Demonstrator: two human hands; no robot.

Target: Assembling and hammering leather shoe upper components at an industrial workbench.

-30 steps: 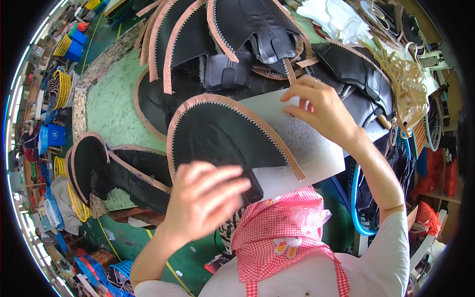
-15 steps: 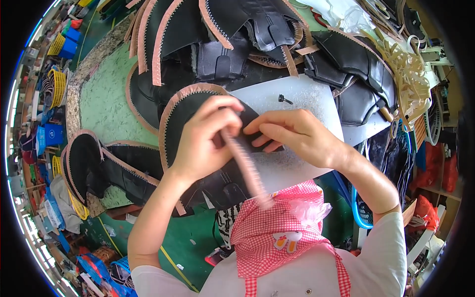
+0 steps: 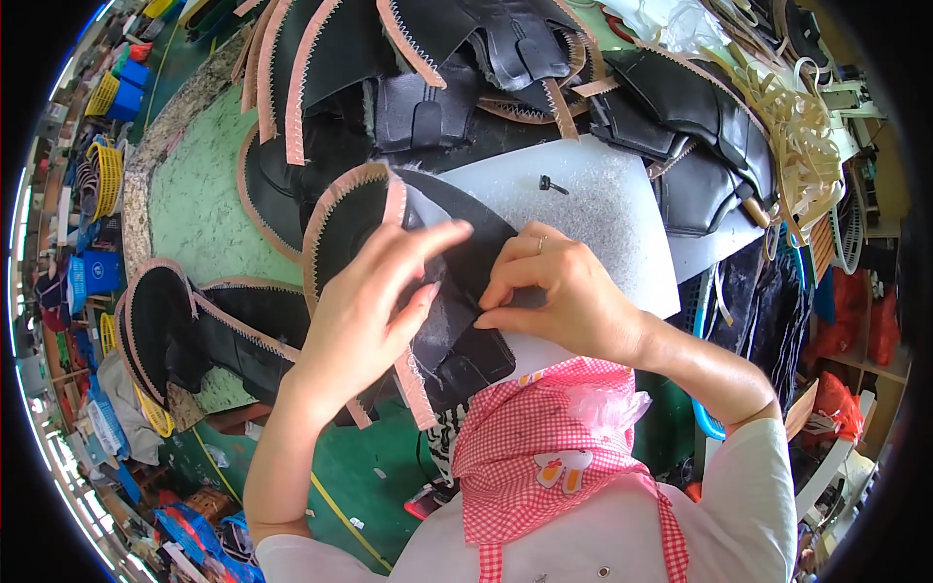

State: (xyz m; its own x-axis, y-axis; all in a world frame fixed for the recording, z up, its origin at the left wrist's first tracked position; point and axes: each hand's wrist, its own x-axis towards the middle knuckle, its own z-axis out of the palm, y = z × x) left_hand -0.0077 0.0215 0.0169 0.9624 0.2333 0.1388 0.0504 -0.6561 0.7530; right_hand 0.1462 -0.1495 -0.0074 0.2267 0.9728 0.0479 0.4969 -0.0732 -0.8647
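Note:
In front of me lies a black leather boot upper [image 3: 457, 282], its curved edge trimmed with a pinkish-tan strip [image 3: 396, 199] sewn on in zigzag stitching. My left hand [image 3: 364, 306] is over the upper's left part, fingers and thumb spread apart. One end of the strip hangs down below that hand. The upper's right edge is pinched between the thumb and fingers of my right hand [image 3: 559, 291]. Under it is a white board [image 3: 622, 233], on which a small black item [image 3: 552, 185] rests just beyond my right hand.
More black uppers with tan strips are heaped at the far side [image 3: 428, 107], and another [image 3: 228, 316] lies at the left. Shiny black uppers [image 3: 700, 126] and a bundle of cream straps [image 3: 797, 146] sit at the right. A checked red apron [image 3: 544, 447] covers my front.
My left hand has let go of the strip it was curled around and opened its fingers. The strip's loose end has swung left. My right hand has shifted slightly left and down.

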